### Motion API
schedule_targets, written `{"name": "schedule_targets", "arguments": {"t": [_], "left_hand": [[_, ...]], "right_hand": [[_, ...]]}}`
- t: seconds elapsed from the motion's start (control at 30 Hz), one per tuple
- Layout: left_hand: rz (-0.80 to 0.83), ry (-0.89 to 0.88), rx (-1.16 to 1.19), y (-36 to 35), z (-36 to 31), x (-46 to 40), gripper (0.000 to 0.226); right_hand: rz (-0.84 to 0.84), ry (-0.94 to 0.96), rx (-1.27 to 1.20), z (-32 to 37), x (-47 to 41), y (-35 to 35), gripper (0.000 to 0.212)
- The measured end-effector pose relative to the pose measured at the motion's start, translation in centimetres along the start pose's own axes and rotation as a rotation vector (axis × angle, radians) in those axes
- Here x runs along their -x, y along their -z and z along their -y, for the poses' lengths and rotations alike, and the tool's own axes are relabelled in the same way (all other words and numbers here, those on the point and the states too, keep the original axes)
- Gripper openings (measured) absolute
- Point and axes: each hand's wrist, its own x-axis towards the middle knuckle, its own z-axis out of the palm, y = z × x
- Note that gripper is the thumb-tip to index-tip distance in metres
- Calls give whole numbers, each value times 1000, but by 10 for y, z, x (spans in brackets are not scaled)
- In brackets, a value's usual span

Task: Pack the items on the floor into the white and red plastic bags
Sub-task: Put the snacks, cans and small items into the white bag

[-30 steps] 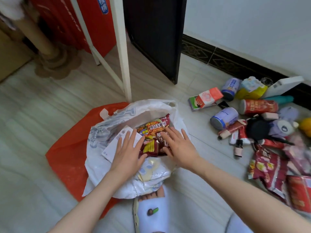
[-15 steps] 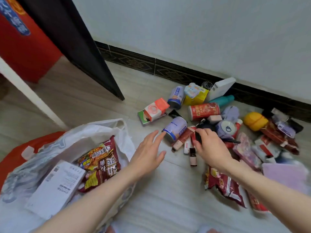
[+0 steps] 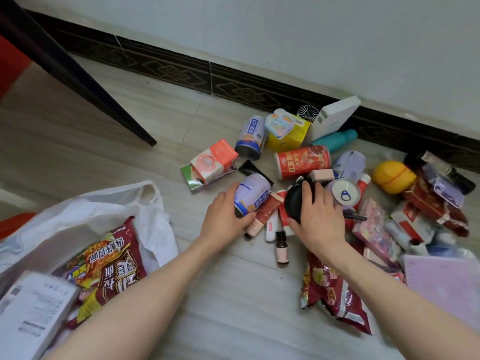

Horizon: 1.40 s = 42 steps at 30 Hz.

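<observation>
Left hand [image 3: 226,213] fingers curled round white-blue can [image 3: 250,194] on floor [image 3: 233,294], right hand [image 3: 318,216] fingers gripping black round object [image 3: 294,203] in item pile, white bag [image 3: 104,203] open at left, holding noodle packet [image 3: 109,261].

Room setting. Pale wood-grain floor [image 3: 109,141] of wide planks, evenly lit. A plain white wall [image 3: 285,35] rises at the rear, edged by a dark skirting board [image 3: 181,74] bearing a diamond motif. A black door [image 3: 65,66] slants across upper left.
</observation>
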Motion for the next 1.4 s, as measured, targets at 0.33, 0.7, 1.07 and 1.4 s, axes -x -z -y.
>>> {"name": "schedule_targets", "arguments": {"t": [0.33,0.7,1.07,1.4], "left_hand": [[-217,103,431,64,-2,55,52],[-351,142,-29,176,105,170,56],[-445,110,-380,204,172,159,64],[-404,140,-488,199,192,148,62]], "right_hand": [[-67,-82,-452,43,34,46,87],[186,558,-530,190,99,83,87],[187,571,-540,297,86,47,68],[301,576,-435,299,85,19,63]]}}
